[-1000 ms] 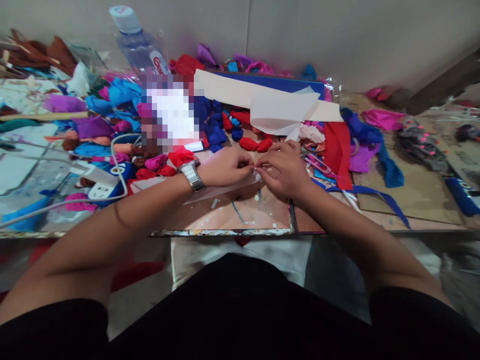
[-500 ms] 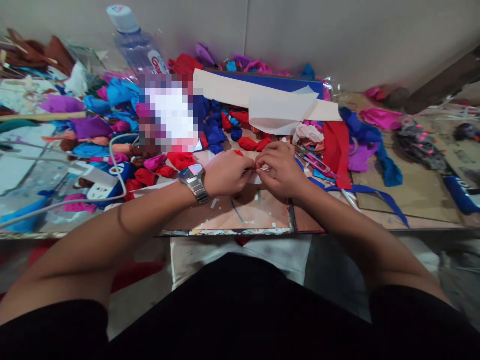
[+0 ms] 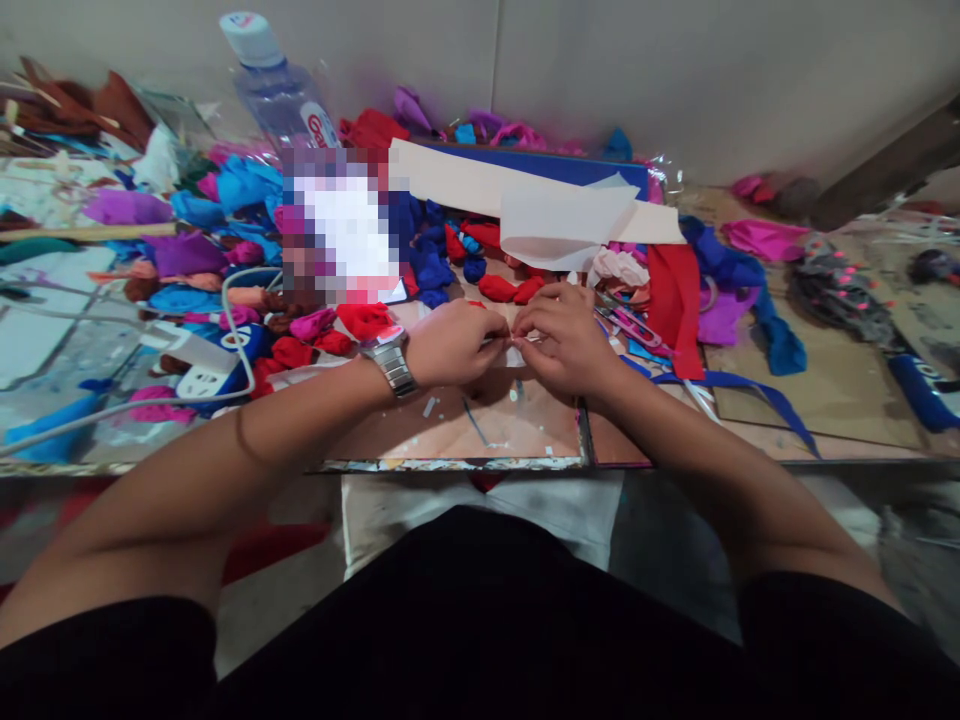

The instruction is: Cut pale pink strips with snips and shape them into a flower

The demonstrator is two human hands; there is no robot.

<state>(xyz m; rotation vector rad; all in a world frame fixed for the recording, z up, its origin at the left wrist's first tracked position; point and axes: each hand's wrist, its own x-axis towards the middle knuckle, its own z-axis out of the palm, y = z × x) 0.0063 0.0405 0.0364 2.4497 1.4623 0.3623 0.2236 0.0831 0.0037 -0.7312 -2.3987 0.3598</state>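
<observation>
My left hand [image 3: 459, 345], with a metal watch [image 3: 390, 362] on its wrist, is closed in a pinch just above the table. Close against it, my right hand [image 3: 561, 335] pinches too, the fingertips of both nearly touching. What lies between them is too small to make out. A pale scrap [image 3: 510, 358] shows just below the fingertips. Beyond the hands lie red crumpled cloth pieces [image 3: 499, 290]. To the right of my right hand are a whitish ruffled bundle [image 3: 619, 268] and pink-handled scissors [image 3: 637, 325].
Bunched coloured cloth [image 3: 187, 255] fills the left side, with a white cable [image 3: 244, 340] and power strip [image 3: 206, 380]. Behind stand a bottle [image 3: 274, 95] and a blurred bright screen [image 3: 349, 225]. A cream strip [image 3: 450, 180] and red strip [image 3: 673, 300] lie beyond; cardboard [image 3: 825, 395] is right.
Both hands stay at the same spot with fingertips together; the fingers have shifted only slightly. The pale scrap beneath them shows a little more. The view has moved very slightly.
</observation>
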